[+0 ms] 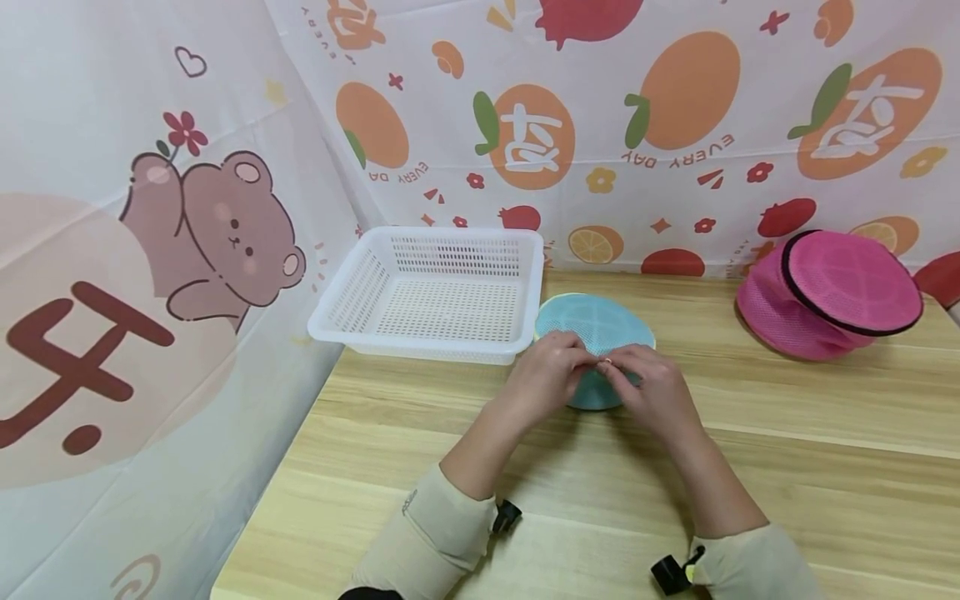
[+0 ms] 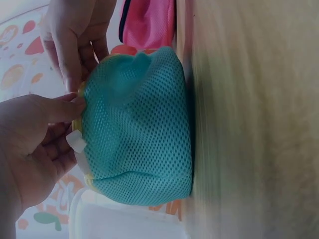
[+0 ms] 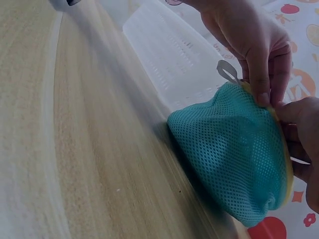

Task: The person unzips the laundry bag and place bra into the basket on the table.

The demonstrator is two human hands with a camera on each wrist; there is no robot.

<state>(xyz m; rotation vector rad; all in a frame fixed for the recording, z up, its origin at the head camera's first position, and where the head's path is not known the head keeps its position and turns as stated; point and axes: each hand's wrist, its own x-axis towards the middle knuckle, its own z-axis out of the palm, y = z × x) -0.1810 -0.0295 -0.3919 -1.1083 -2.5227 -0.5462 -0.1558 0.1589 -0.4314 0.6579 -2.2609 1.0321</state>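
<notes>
1. Nearest the camera, your beige sleeves [image 1: 435,533] reach in over the wooden desk [image 1: 592,500], a black device [image 1: 507,517] showing at the left cuff.
2. Your left grip [image 1: 543,379] pinches the yellow-trimmed edge of the teal mesh bag [image 1: 592,317]; a white tab [image 2: 76,141] juts out beside your fingers.
3. Your right grip [image 1: 656,387] pinches that same edge, right next to the left.
4. The teal bag sits on the desk, just right of the white basket [image 1: 427,346]; you cannot tell what it contains.
5. The basket's slotted floor and walls show.
6. Well to the right stands a black-trimmed pink mesh bag [image 1: 847,283], its contents hidden from you.
</notes>
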